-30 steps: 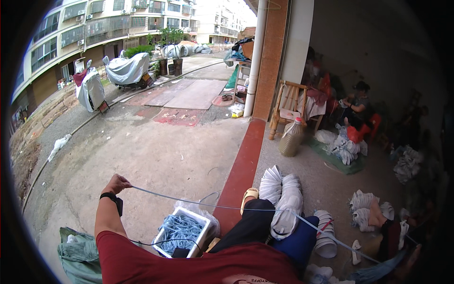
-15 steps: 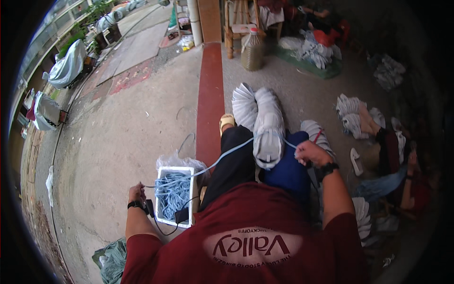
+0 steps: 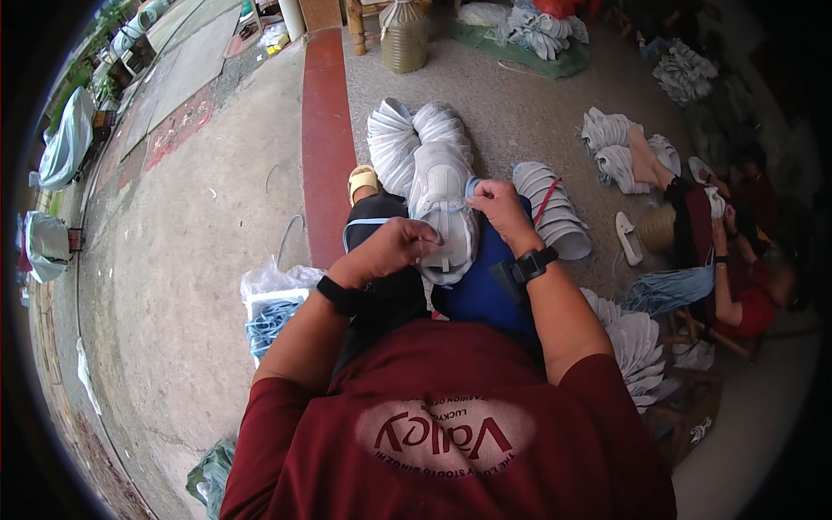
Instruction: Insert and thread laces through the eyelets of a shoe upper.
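Note:
A pale grey-white shoe upper [image 3: 444,178] lies across my lap with its opening toward me. My left hand [image 3: 394,250] hovers at its left side, thumb and fingers drawn together over the opening; what they hold is hidden. A light blue shoelace [image 3: 364,222] loops over my left thigh, behind that hand. On the other side of the upper, my right hand [image 3: 503,211] pinches a bit of light blue lace beside the eyelets. A white foam box [image 3: 299,295] of tangled light blue laces stands at my left, partly covered by my left forearm.
Nested white uppers [image 3: 394,143] lie beyond my knees, with another row [image 3: 555,212] right of my leg and more [image 3: 628,347] nearer me. A large jug [image 3: 404,39] stands farther back. At right a co-worker [image 3: 745,295] sits with shoe parts and a bundle of laces [image 3: 667,289].
My left hand has come from beside the lace box to the upper. My right hand has moved in against its eyelets. The stretched lace now hangs in a loop; the view has shifted.

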Motion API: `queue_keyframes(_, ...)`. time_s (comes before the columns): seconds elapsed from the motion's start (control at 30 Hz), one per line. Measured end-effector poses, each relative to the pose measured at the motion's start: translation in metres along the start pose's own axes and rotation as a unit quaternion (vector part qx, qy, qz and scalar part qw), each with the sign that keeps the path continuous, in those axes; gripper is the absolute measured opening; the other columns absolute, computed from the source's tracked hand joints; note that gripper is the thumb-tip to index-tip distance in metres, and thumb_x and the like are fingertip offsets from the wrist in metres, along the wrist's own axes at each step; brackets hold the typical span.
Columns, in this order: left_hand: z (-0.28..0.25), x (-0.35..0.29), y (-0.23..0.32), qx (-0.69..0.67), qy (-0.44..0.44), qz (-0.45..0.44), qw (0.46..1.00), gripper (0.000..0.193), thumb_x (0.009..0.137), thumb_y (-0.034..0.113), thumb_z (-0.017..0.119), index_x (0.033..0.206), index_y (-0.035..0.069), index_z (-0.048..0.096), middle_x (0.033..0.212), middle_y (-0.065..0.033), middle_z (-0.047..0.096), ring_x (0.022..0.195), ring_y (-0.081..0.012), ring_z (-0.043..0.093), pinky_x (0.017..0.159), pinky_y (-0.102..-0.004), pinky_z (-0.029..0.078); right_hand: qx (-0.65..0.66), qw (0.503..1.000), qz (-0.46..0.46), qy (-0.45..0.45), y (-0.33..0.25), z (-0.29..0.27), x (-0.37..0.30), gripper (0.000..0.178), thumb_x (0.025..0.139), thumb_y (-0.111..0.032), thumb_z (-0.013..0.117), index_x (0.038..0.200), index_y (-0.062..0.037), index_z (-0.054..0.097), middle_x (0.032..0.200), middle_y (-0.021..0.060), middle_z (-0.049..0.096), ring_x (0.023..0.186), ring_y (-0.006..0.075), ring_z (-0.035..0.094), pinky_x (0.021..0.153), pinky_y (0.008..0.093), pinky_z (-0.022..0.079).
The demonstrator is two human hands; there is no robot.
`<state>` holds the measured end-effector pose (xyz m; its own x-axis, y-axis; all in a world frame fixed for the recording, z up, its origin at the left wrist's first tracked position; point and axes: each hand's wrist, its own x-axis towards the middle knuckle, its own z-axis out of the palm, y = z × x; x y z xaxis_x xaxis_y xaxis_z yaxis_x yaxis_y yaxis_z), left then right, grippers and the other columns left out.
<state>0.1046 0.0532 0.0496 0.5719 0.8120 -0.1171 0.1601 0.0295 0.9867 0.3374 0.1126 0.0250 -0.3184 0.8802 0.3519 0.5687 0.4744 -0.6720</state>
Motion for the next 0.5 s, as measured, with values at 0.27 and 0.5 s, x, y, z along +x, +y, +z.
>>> queue_keyframes(0.27,0.014,0.034,0.006,0.511,0.068,0.189,0.836,0.012,0.070,0.006,0.056,0.083,0.007,0.055,0.094,-0.0039,0.062,0.070,-0.0262,0.062,0.058,-0.0329,0.050,0.407,0.893,0.187,0.041,0.003,0.020,-0.002,0.012,0.075,-0.002,0.064,0.065,-0.0034,0.057,0.059,-0.0016,0.055,0.050,0.0047,0.046,0.048,0.0194,0.036)
queue_keyframes(0.5,0.006,0.036,-0.023,0.265,0.156,0.156,0.939,0.017,0.079,0.007,0.060,0.094,0.001,0.060,0.096,-0.0093,0.064,0.081,-0.0236,0.063,0.073,-0.0283,0.049,0.384,0.896,0.217,0.048,-0.005,0.032,0.000,0.010,0.076,-0.002,0.063,0.068,-0.0040,0.057,0.060,-0.0004,0.056,0.052,0.0046,0.048,0.049,0.0183,0.036)
